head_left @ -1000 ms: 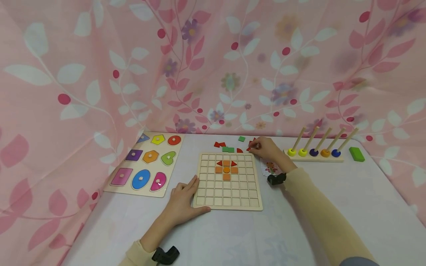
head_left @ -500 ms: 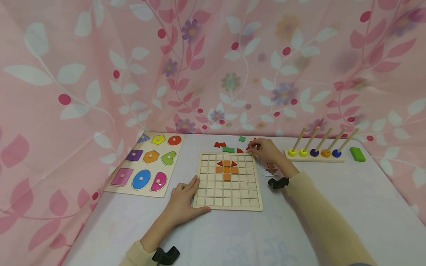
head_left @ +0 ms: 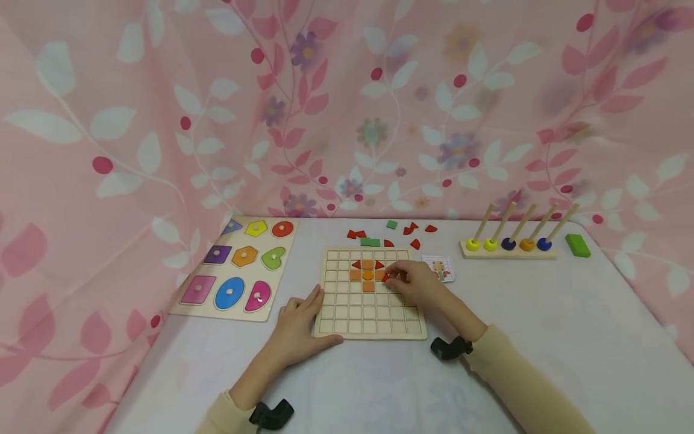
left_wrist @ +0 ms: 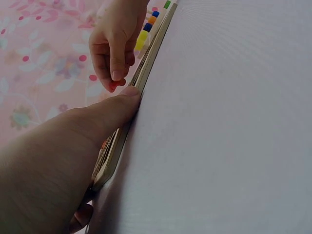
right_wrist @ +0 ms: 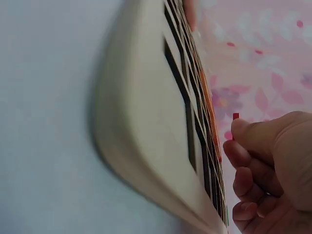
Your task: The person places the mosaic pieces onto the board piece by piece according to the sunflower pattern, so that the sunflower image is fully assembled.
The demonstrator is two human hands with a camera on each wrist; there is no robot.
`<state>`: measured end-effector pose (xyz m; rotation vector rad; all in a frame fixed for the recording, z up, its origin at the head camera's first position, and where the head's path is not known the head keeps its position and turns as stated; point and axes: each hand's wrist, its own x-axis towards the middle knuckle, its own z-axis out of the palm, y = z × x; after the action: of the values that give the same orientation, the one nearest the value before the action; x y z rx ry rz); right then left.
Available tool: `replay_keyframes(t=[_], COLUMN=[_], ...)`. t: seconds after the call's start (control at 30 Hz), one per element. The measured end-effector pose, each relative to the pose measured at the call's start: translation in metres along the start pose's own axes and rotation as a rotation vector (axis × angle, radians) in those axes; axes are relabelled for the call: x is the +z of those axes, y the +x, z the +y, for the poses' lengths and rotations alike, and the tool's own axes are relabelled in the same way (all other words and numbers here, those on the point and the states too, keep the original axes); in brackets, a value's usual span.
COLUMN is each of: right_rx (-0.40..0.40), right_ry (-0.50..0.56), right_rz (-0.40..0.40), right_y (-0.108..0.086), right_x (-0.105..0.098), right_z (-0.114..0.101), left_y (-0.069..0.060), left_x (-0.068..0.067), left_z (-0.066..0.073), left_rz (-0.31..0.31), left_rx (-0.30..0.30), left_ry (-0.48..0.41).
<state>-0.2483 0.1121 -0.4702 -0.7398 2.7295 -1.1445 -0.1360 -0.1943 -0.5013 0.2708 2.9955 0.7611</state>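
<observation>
A square wooden grid board (head_left: 382, 314) lies on the table. Orange squares (head_left: 368, 287), an orange round piece (head_left: 368, 275) and two red triangles (head_left: 378, 264) sit in its upper cells. My left hand (head_left: 298, 330) rests at its lower left corner, fingers along the left edge and thumb on the near edge. Above the board's upper right cells, my right hand (head_left: 416, 286) pinches a small red tile (head_left: 385, 277) beside the right orange square. Fingertips hide part of that tile; its red edge (right_wrist: 236, 116) pokes above the thumb in the right wrist view.
Loose red pieces (head_left: 415, 244) and green squares (head_left: 370, 242) lie behind the board. A picture card (head_left: 440, 268) is to its right. A knobbed shape puzzle (head_left: 217, 307) lies left. At the right stand a peg stacker (head_left: 509, 254) and a green block (head_left: 578, 245).
My right hand has come from the loose pieces behind the board to above the board, carrying a red tile. The picture card is now uncovered. My left hand has stayed put.
</observation>
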Motion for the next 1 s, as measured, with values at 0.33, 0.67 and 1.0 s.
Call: replay_keyframes(t=[0.33, 0.67, 1.0], right_rx=[0.007, -0.029, -0.113], right_ry=[-0.044, -0.043, -0.040], right_rz=[-0.024, -0.001, -0.001], right_y=[-0.007, -0.007, -0.007], right_x=[0.005, 0.007, 0.008], right_z=[-0.005, 0.005, 0.016], left_y=[0.000, 0.000, -0.001], left_x=[0.001, -0.002, 0.000], left_z=[0.000, 0.002, 0.001], left_rz=[0.008, 0.004, 0.004], left_rx=[0.007, 0.016, 0.022], left_ry=[0.001, 0.011, 0.009])
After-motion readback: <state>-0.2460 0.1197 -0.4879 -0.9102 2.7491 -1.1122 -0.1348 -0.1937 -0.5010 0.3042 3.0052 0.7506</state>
